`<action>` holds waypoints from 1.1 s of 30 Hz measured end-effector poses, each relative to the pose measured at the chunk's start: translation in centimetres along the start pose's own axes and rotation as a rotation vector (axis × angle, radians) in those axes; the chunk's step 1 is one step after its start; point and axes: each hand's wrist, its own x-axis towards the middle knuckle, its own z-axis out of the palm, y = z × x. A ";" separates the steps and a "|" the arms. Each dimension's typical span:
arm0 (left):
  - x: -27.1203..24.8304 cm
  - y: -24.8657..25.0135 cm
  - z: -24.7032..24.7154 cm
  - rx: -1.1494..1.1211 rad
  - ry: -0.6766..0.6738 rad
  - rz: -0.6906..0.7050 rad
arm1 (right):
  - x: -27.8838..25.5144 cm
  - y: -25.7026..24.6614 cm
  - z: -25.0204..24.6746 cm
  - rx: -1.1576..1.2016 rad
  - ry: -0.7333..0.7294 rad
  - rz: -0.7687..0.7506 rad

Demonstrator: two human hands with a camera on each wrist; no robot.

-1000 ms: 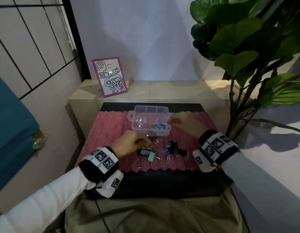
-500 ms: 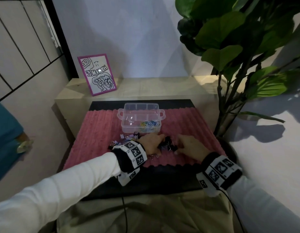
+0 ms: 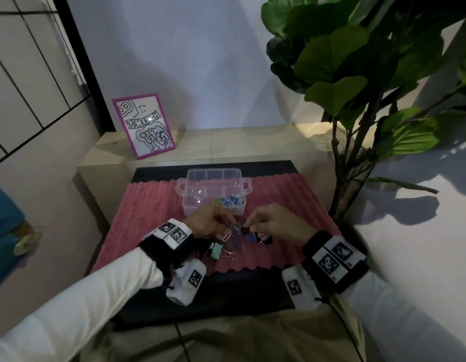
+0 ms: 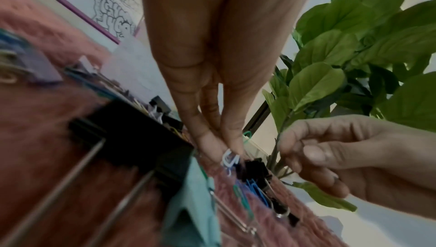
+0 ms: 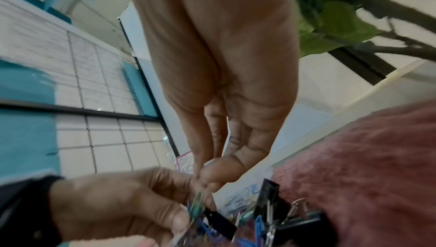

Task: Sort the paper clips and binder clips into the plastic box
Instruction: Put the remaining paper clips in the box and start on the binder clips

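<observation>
Pinching paper clips (image 4: 230, 158), left hand (image 3: 209, 222); right hand (image 3: 275, 223) pinches too, contents unclear; wrist cam only shows white clip.

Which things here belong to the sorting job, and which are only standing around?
Job: plastic box; paper clips; mint binder clip; black binder clips; left hand; right hand.
Not the job: framed drawing; plant; pink mat.
</observation>
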 end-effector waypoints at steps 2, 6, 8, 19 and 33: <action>-0.4 -0.1 -0.4 -0.084 0.042 -0.040 | 0.9 -0.7 1.2 -0.122 -0.037 -0.021; -1.1 -0.4 -1.7 -0.160 0.073 -0.100 | 2.5 -0.1 3.4 -0.409 0.037 -0.050; -1.4 -0.8 -2.2 -0.208 0.067 -0.117 | 2.9 0.2 3.9 -0.452 0.059 -0.027; -2.0 -0.9 -3.1 -0.287 0.100 -0.006 | 2.4 0.1 5.9 -0.304 0.110 0.003; 3.6 0.9 -5.4 0.152 0.271 0.088 | 1.0 0.2 0.4 0.232 0.145 -0.032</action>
